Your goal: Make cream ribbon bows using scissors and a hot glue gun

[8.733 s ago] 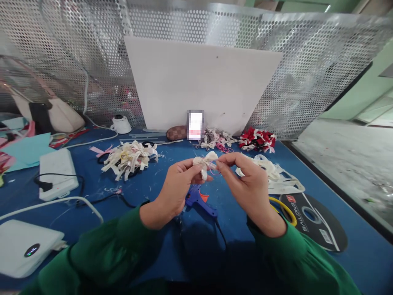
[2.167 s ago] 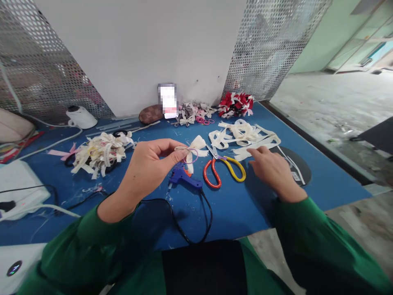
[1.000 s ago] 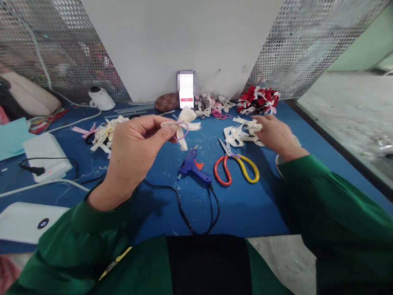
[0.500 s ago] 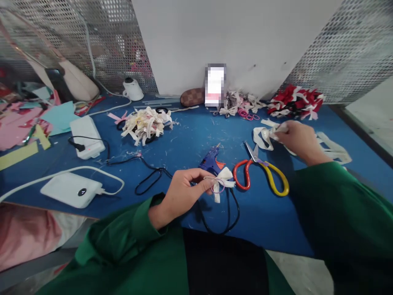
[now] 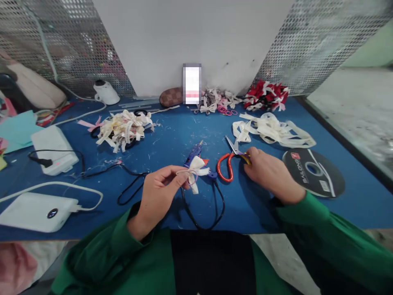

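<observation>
Between thumb and fingers, my left hand (image 5: pixel 167 190) pinches a hair tie with a white ribbon bow (image 5: pixel 196 171); the pale purple elastic loops below the fingertips. Just behind the bow, a blue glue gun (image 5: pixel 194 153) lies on the table, partly hidden, its nozzle pointing away. My right hand (image 5: pixel 268 170) has its fingers closed on the yellow handle of the scissors (image 5: pixel 226 168), covering most of that handle. The scissors' red handle and partly spread blades rest on the table. Beyond this hand lies a loose heap of cream ribbon (image 5: pixel 276 127).
A black ribbon reel (image 5: pixel 330 180) lies at the right. Behind are piles of white bows (image 5: pixel 123 129) and red bows (image 5: pixel 267 96), a brown checked case (image 5: pixel 170 97) and a phone (image 5: pixel 192 84). White power banks (image 5: pixel 37 211) and cables occupy the left.
My right hand has left the cream ribbon and come nearer, onto the scissors' yellow handle. My left hand still holds the bow. The view has turned right, showing the black reel.
</observation>
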Tool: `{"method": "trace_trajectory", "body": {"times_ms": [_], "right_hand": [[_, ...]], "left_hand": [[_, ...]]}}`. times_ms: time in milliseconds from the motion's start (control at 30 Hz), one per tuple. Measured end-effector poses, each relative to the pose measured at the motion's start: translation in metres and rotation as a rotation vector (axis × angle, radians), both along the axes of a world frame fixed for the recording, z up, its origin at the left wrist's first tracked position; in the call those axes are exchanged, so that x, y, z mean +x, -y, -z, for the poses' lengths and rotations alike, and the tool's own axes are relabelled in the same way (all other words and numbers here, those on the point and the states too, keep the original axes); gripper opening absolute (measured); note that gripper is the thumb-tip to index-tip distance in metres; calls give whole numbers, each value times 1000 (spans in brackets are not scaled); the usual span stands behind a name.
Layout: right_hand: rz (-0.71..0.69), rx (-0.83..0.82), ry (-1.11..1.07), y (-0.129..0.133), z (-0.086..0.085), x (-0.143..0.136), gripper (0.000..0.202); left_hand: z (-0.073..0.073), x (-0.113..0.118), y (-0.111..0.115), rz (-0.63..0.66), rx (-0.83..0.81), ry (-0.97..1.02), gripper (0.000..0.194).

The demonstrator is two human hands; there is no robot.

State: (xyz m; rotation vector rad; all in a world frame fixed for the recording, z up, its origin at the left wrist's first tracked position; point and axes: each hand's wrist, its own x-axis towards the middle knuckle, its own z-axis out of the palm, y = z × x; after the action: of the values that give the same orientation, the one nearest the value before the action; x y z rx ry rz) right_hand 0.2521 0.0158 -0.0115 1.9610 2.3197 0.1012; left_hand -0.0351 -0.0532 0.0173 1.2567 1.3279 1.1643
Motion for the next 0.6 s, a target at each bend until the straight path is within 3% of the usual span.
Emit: {"method": "trace_trajectory", "body": {"times_ms": [133, 267, 433, 600], "right_hand": [[75, 70, -14, 10, 18, -4, 12], [88, 119, -242, 10, 16, 14, 12], [-9, 209, -471, 7, 5, 47, 15], [-132, 158, -402, -5, 4, 54, 13]], "left_hand": [[5, -2, -1, -115, 52, 109, 11], [8, -3, -4, -159, 59, 163, 8], [12, -4, -8, -225, 106, 253, 8], [13, -5, -11, -285, 157, 277, 7]]}}
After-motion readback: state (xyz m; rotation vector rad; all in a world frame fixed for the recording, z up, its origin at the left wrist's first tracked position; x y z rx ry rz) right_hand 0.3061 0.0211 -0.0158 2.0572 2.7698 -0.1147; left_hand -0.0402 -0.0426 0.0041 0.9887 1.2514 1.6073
